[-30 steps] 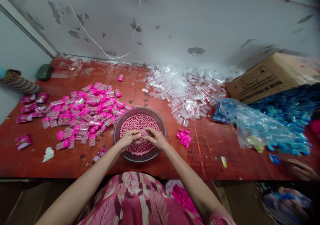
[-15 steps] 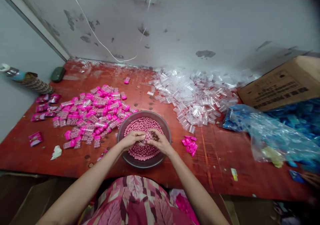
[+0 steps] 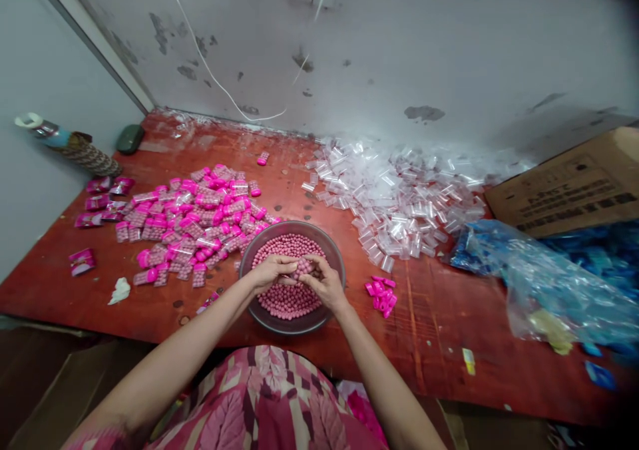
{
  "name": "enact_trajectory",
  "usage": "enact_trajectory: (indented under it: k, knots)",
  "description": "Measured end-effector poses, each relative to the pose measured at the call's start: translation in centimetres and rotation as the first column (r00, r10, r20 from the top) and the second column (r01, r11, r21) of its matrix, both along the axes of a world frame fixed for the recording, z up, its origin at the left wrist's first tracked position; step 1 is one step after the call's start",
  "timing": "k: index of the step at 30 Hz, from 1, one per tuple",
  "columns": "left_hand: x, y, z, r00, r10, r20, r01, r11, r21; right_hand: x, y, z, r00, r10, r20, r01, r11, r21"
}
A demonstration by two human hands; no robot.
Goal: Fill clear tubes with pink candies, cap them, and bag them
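Note:
Over a dark round bowl (image 3: 327, 237) of small pink balls (image 3: 287, 243), my two hands meet. My left hand (image 3: 272, 273) is closed round a small clear container (image 3: 301, 268) with pink balls in it. The fingers of my right hand (image 3: 325, 285) are bent against the same container from the other side; they partly hide it. To the left of the bowl lies a heap of filled containers (image 3: 194, 214) with bright pink caps. Loose pink caps (image 3: 382, 295) sit in a small pile to the right of the bowl.
Clear containers without caps (image 3: 394, 197) spread along the back right of the red table (image 3: 299, 204). A cardboard box (image 3: 564, 184) and a plastic bag (image 3: 559, 283) with blue pieces stand at the right. Pink packets (image 3: 97, 202) and a wrapped bottle (image 3: 74, 147) are at the left.
The view has shifted slightly, so most of the scene sits a little farther right. Both hands stay together over the bowl, with the container between them; the fingers have shifted slightly.

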State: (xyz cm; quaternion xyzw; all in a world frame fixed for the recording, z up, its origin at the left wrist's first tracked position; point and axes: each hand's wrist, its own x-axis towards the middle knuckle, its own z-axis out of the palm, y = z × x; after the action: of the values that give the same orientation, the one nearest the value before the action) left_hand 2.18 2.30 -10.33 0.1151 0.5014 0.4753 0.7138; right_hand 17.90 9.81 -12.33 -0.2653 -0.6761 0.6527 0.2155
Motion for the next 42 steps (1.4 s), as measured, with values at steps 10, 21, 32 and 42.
enact_trajectory:
  k: [10, 21, 32, 42]
  knots:
    - [-0.7, 0.2, 0.4, 0.996, 0.023, -0.090, -0.022, 1.000, 0.010, -0.7, 0.5, 0.9, 0.997, 0.072, 0.002, -0.071, 0.994, -0.082]
    - [-0.5, -0.8, 0.2, 0.992, 0.013, -0.129, -0.015, 1.000, -0.015, -0.7, 0.5, 1.1, 0.989, 0.135, 0.061, -0.131, 0.989, -0.067]
    - [0.4, -1.3, -1.4, 0.977, 0.011, -0.212, -0.031, 0.995, -0.094, -1.2, -0.4, -2.4, 0.988, 0.099, 0.115, -0.089, 0.992, -0.087]
    - [-0.1, -1.6, -1.6, 0.978, 0.064, -0.196, -0.079, 0.994, -0.071, -0.6, 0.5, -1.0, 0.997, -0.004, 0.080, -0.012, 0.979, 0.205]
